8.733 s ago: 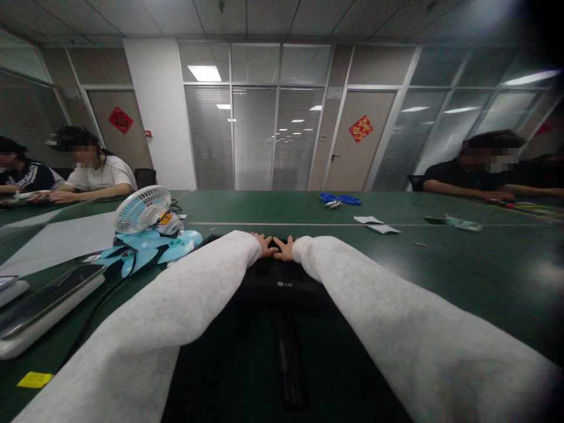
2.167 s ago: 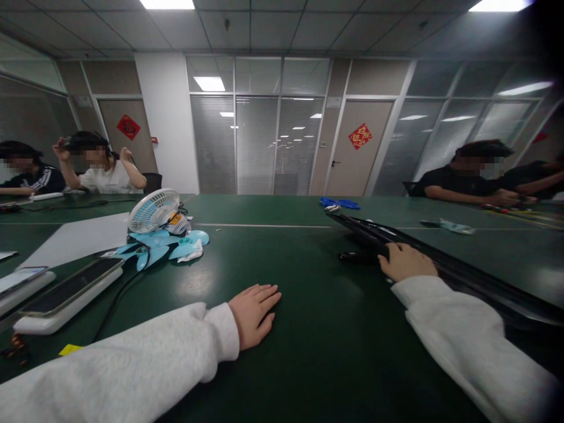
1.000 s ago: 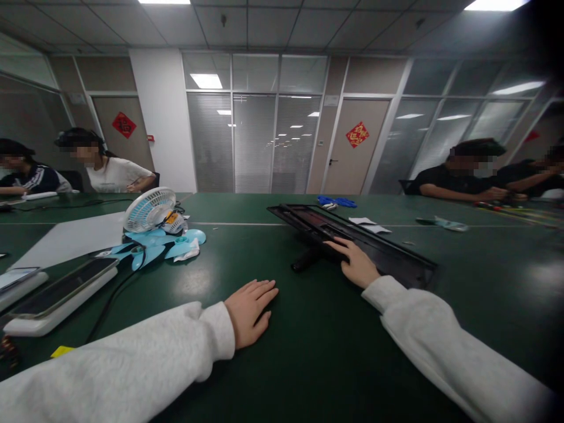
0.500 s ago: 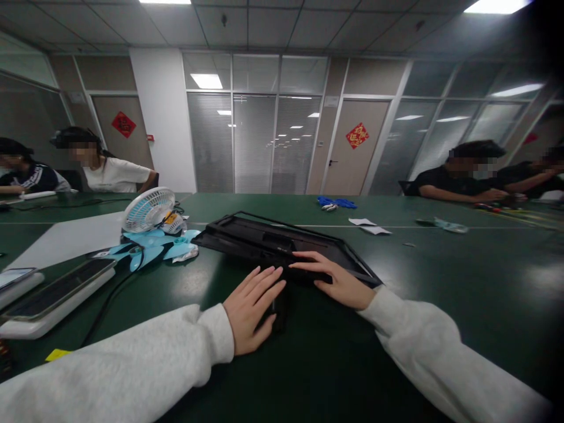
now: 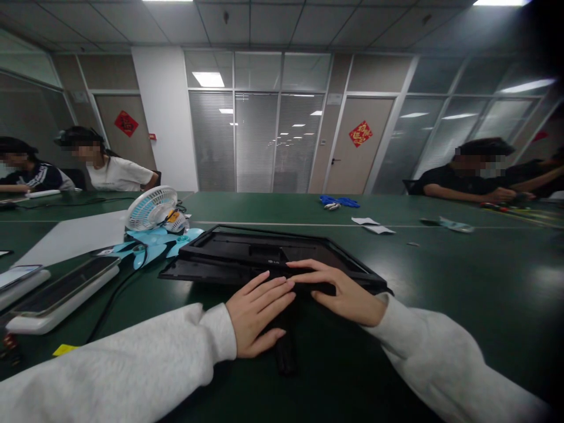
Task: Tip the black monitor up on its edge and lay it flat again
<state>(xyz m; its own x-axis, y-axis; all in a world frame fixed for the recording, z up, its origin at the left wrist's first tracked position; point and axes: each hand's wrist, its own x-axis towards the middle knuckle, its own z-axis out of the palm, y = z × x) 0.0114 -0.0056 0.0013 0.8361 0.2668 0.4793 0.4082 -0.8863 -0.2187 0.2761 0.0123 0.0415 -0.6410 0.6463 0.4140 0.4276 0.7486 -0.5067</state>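
Flat and grasping nothing visible, the person's left hand [image 5: 259, 314] points its fingers at the near edge of a black, rectangular plastic monitor casing [image 5: 240, 249] at the frame's centre. The right hand [image 5: 346, 294] is nearer, fingers over that edge, thumb apart; whether it pinches cannot be told. The casing lies just beyond both hands, long axis left to right, its black stand neck [image 5: 285, 353] pointing toward the bottom of the frame.

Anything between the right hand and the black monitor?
Nothing visible. The right hand is at the near edge of the black monitor. The left hand is beside it, fingertips close together; whether they touch is unclear.
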